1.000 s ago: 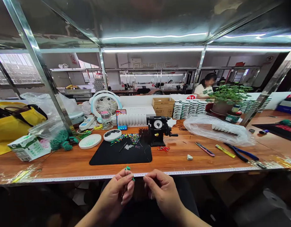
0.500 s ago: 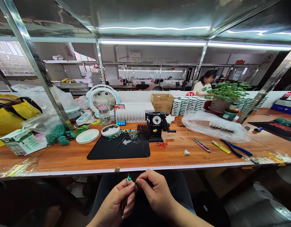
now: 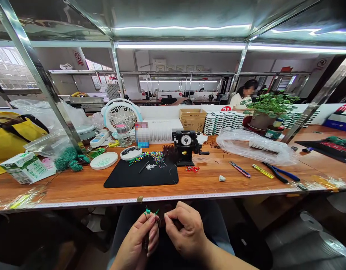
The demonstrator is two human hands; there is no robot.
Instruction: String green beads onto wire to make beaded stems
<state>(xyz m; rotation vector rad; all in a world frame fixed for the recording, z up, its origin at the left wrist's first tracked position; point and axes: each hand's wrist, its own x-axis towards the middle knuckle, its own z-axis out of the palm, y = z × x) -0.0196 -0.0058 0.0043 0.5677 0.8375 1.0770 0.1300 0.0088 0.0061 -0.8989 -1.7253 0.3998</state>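
Note:
Between the thumb and fingers of my left hand (image 3: 142,234) is a small bunch of thin wires with green tips (image 3: 148,212), held above my lap in front of the table edge. One green-tipped piece leans out to the right of the bunch. My right hand (image 3: 184,229) is just to the right, apart from the left one, its thumb and index finger pinched together. Whatever may be between those fingertips is too small to make out. Beyond the hands, a black mat (image 3: 142,176) lies on the table with colored beads (image 3: 153,157) and small white pieces (image 3: 151,167).
A black hand-cranked device (image 3: 186,148) stands at the mat's right. Round white dishes (image 3: 104,161) sit at the left. Pliers (image 3: 280,174), a yellow-handled tool (image 3: 262,171) and a cutter (image 3: 239,169) lie right. A person (image 3: 246,95) sits behind a plant (image 3: 271,105).
My right hand has moved away to the right from the green-tipped bunch. My left hand has shifted slightly left with the bunch, and a green-tipped piece now sticks out to its right.

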